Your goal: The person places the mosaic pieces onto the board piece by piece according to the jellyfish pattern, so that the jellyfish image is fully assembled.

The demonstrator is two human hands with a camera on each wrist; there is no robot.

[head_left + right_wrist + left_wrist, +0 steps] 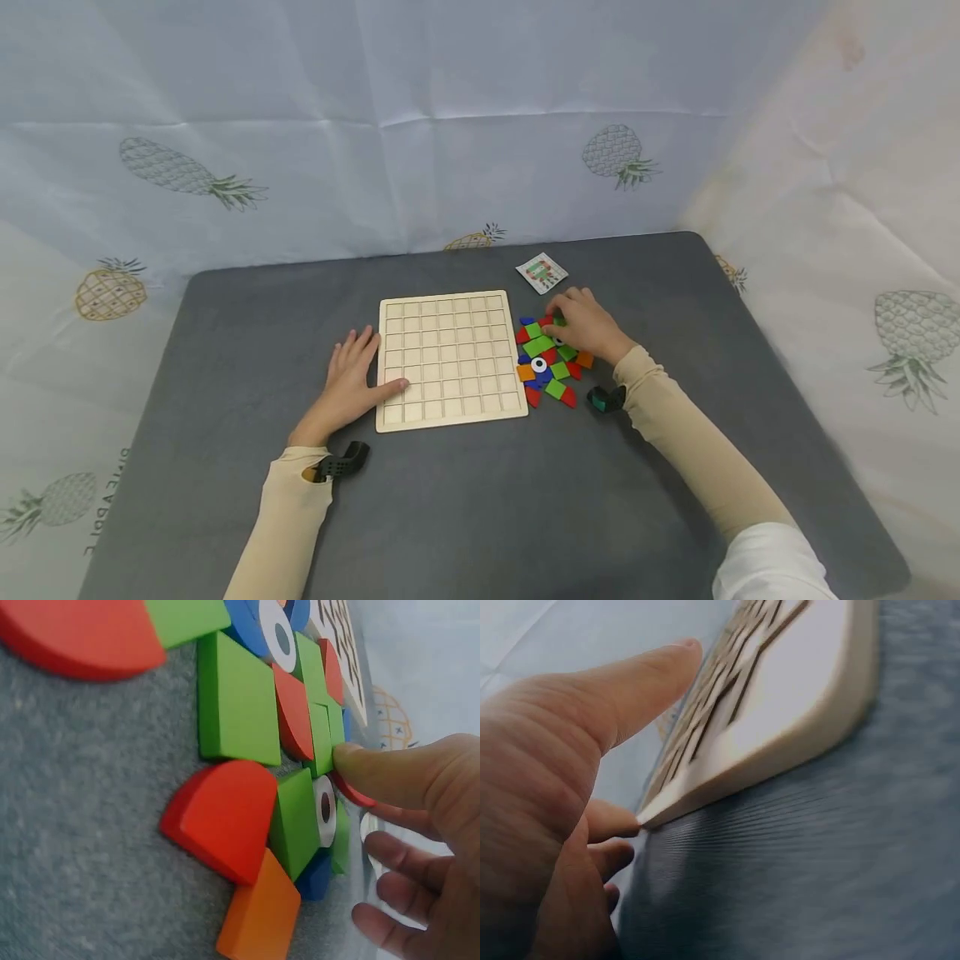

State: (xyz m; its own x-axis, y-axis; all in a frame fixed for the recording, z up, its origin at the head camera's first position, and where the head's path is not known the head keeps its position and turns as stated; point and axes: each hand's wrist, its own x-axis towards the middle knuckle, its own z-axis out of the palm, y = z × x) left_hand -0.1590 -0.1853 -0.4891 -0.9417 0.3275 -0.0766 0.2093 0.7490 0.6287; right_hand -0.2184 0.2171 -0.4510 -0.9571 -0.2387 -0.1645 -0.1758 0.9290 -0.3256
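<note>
The right hand (587, 325) rests on a heap of coloured blocks (550, 360). In the right wrist view its thumb (390, 776) presses against the edge of a narrow green block (322, 739), and a red piece (352, 793) shows just under the thumb tip. The other fingers (397, 859) hang loosely curled beyond the heap; whether they pinch anything I cannot tell. Close around the thumb lie a big green square (236, 701), a red half-round (296, 712) touching that square, a white disc (325, 810) with a dark centre, and a green block (295, 821). Further out are a red quarter-round (221, 817), an orange block (259, 915) and a blue piece (319, 874).

The left hand (351, 385) lies flat on the grey mat (465, 500), fingers spread, against the left edge of the wooden grid board (448, 360). Its thumb (630, 694) lies over the board's rim (780, 754), and a fingertip (615, 821) touches the board's corner.

The heap sits just beside the board's right edge. Beyond the right hand, a small printed card (542, 272) lies on the mat. Both arms wear beige sleeves (678, 425), each with a dark wrist device (606, 398). A pineapple-print cloth (187, 173) hangs behind.
</note>
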